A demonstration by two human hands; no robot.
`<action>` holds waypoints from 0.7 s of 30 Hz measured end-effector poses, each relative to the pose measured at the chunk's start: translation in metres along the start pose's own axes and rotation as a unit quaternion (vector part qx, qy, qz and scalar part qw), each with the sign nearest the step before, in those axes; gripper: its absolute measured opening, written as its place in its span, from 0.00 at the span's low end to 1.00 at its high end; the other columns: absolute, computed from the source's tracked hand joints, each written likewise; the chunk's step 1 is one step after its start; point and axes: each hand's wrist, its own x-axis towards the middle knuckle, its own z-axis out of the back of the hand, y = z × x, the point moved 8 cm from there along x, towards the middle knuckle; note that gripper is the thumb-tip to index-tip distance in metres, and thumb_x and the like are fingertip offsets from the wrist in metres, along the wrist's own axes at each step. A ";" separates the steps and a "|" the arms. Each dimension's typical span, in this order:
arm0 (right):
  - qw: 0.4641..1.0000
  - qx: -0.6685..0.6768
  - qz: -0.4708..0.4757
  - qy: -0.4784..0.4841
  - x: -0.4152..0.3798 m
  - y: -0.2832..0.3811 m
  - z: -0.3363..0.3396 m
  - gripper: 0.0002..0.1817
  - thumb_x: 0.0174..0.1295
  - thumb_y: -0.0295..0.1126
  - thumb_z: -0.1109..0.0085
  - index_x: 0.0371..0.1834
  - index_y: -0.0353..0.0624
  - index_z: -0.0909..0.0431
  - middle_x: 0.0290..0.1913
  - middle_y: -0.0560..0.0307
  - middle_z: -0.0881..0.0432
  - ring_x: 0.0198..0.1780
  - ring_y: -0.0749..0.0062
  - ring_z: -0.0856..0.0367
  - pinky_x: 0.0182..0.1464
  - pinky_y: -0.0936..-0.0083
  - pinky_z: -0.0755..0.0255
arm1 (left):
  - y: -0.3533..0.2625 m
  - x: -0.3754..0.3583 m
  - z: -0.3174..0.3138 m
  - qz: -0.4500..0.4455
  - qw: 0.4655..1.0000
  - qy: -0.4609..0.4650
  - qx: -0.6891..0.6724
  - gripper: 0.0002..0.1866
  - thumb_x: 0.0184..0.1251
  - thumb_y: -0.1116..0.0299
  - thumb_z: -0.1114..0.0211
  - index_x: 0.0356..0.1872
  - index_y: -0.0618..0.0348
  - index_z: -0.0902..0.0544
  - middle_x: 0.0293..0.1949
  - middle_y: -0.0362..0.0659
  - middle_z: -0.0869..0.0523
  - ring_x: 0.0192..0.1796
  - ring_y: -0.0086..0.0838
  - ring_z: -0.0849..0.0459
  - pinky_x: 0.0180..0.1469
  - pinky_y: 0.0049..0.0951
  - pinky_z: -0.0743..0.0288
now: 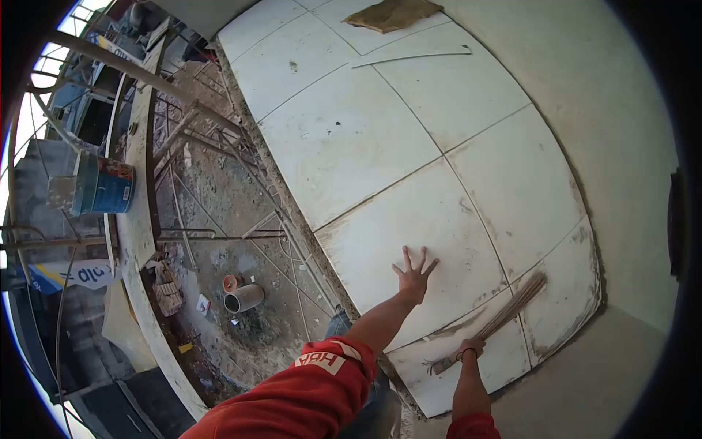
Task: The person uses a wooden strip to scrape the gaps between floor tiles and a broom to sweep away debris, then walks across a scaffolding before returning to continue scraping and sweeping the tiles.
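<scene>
My left hand (414,278) rests with fingers spread on a large white floor tile (395,219). Lower right, my right hand (472,347) is wrapped round a stick broom (508,311), a bundle of thin brown sticks. Its wider brush end points up and right, over the tiles near the wall, and the tied end sticks out to the left of my fist. Brown dirt and mortar smears (461,322) mark the joints around the broom. Both forearms come out of red sleeves.
A drop runs along the tiles' left edge, with metal scaffolding (212,139) and a plank (139,190) beyond. A blue bucket (110,184) stands on the plank. Below lie pipe pieces (243,298) and rubble. A brown sack (391,13) and thin strip (413,56) lie up the floor; a wall (599,95) stands right.
</scene>
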 end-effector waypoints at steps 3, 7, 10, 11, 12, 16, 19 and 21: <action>0.996 -0.060 0.062 0.001 -0.017 0.008 -0.003 0.26 0.78 0.43 0.40 0.65 0.31 0.29 0.65 0.35 0.24 0.60 0.43 0.13 0.58 0.56 0.12 | -0.036 0.028 -0.006 -0.022 0.991 -0.121 0.044 0.67 0.54 0.69 0.20 0.93 0.28 0.52 0.93 0.53 0.64 0.87 0.83 0.64 0.72 1.00 0.56; 0.957 0.263 -0.092 -0.074 -0.080 -0.009 0.046 0.31 0.75 0.39 0.33 0.68 0.34 0.39 0.67 0.28 0.27 0.53 0.28 0.10 0.52 0.43 0.11 | -0.108 0.050 0.032 -0.017 0.997 -0.024 0.074 0.84 0.39 0.56 0.05 0.93 0.26 0.63 0.94 0.49 0.72 0.89 0.78 0.67 0.70 1.00 0.48; 0.932 0.338 -0.073 -0.107 -0.108 -0.036 0.059 0.28 0.74 0.37 0.33 0.67 0.38 0.38 0.59 0.24 0.19 0.53 0.24 0.11 0.51 0.39 0.13 | -0.139 0.071 0.029 0.011 0.996 -0.027 0.085 0.92 0.30 0.49 0.02 0.93 0.31 0.67 0.93 0.52 0.74 0.87 0.83 0.65 0.71 0.94 0.37; 0.908 0.398 -0.046 -0.121 -0.119 -0.041 0.066 0.28 0.74 0.37 0.33 0.66 0.39 0.38 0.55 0.22 0.17 0.55 0.25 0.12 0.51 0.38 0.13 | -0.141 0.074 0.027 0.029 0.994 -0.029 0.100 0.93 0.30 0.47 0.02 0.93 0.35 0.69 0.92 0.54 0.74 0.86 0.85 0.63 0.70 0.88 0.30; 0.883 0.449 -0.036 -0.130 -0.136 -0.044 0.082 0.31 0.74 0.34 0.34 0.74 0.39 0.39 0.53 0.22 0.14 0.57 0.29 0.12 0.55 0.39 0.15 | -0.143 0.077 0.024 0.048 0.992 -0.030 0.113 0.94 0.30 0.45 0.02 0.93 0.39 0.70 0.92 0.56 0.74 0.85 0.88 0.61 0.69 0.83 0.24; 0.823 0.497 0.108 -0.253 -0.170 -0.004 0.166 0.43 0.75 0.29 0.37 0.89 0.40 0.50 0.56 0.26 0.14 0.56 0.30 0.12 0.59 0.42 0.17 | -0.144 0.082 0.020 0.028 0.987 -0.043 0.154 0.98 0.26 0.37 0.03 0.91 0.46 0.74 0.91 0.62 0.75 0.84 0.90 0.61 0.62 0.73 0.13; 0.820 0.504 0.196 -0.188 -0.156 0.065 0.262 0.49 0.76 0.30 0.36 0.94 0.53 0.56 0.54 0.29 0.13 0.55 0.33 0.11 0.58 0.43 0.16 | -0.148 0.080 0.022 0.033 0.985 -0.043 0.165 0.98 0.26 0.36 0.04 0.91 0.46 0.74 0.91 0.62 0.75 0.84 0.90 0.60 0.62 0.74 0.13; 0.844 0.425 0.254 -0.205 -0.114 0.118 0.304 0.48 0.78 0.36 0.38 0.95 0.64 0.57 0.48 0.31 0.11 0.51 0.32 0.09 0.56 0.41 0.15 | -0.148 0.081 0.019 0.029 0.986 -0.039 0.158 0.98 0.26 0.39 0.02 0.91 0.44 0.74 0.91 0.62 0.75 0.84 0.91 0.60 0.63 0.76 0.14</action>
